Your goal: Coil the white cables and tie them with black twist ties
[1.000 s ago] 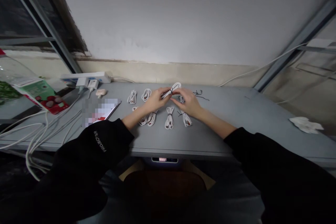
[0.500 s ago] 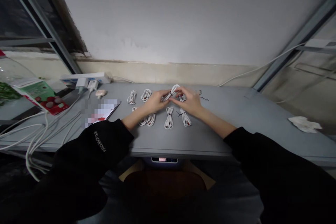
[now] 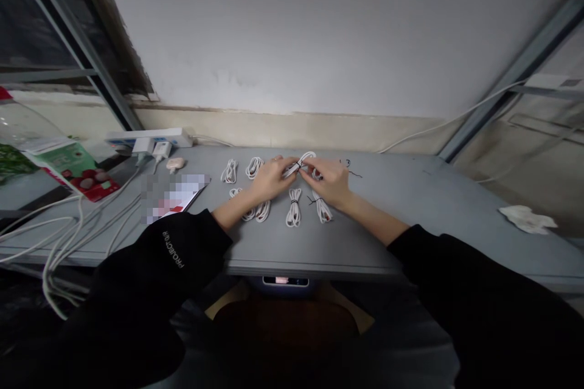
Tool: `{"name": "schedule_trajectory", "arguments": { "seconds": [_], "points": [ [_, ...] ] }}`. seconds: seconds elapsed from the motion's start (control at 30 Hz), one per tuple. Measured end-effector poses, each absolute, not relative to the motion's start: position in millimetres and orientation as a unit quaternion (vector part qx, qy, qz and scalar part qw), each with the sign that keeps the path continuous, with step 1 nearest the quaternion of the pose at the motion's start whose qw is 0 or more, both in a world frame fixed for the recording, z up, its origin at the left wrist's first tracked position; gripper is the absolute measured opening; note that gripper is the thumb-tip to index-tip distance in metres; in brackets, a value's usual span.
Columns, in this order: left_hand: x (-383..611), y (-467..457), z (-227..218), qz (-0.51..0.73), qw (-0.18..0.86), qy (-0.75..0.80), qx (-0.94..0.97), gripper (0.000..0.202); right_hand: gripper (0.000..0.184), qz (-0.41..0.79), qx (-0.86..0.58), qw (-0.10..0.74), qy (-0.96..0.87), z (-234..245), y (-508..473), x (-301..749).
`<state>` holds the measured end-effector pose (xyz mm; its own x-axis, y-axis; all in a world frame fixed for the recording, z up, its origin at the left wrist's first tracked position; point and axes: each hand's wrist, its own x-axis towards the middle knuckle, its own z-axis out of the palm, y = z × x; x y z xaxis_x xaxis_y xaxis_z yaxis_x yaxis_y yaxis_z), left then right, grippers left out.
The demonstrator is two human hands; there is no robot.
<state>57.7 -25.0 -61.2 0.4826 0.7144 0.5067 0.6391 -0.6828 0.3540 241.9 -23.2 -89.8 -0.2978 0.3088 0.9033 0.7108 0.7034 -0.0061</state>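
A coiled white cable [image 3: 309,156] is raised slightly over the desk between my hands, with a thin black twist tie [image 3: 298,165] around its middle. My left hand [image 3: 272,179] is closed on the left end of the coil. The fingertips of my right hand [image 3: 329,182] are pinched at the tie, against the coil. Below them lie a tied cable bundle [image 3: 294,208] and another with its tie ends sticking out [image 3: 323,209]. More coiled cables [image 3: 229,171] lie to the left, some partly covered by my left arm. One bundle behind my right fingers is mostly hidden.
Loose black ties [image 3: 354,174] lie right of my right hand. At left are a phone-like flat object [image 3: 191,190], a power strip [image 3: 159,136] with plugs, a green and red carton [image 3: 75,170] and trailing white cords. A crumpled tissue [image 3: 527,219] lies far right.
Both hands keep hold of the coil and have shifted slightly. The coil tilts a little lower, and my right fingers have drawn in closer around the tie.
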Motion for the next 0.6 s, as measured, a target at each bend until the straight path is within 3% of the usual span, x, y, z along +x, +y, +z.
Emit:
{"name": "schedule_trajectory", "arguments": {
  "seconds": [0.27, 0.6],
  "points": [
    [55, -16, -71, 0.344, 0.07, 0.353, 0.867, 0.031, 0.015, -0.147, -0.299, 0.49, -0.805, -92, -21, 241],
    [55, -6, -78, 0.404, 0.085, 0.286, 0.865, 0.038, 0.017, -0.033, -0.384, 0.509, -0.77, -92, -25, 235]
  ]
}}
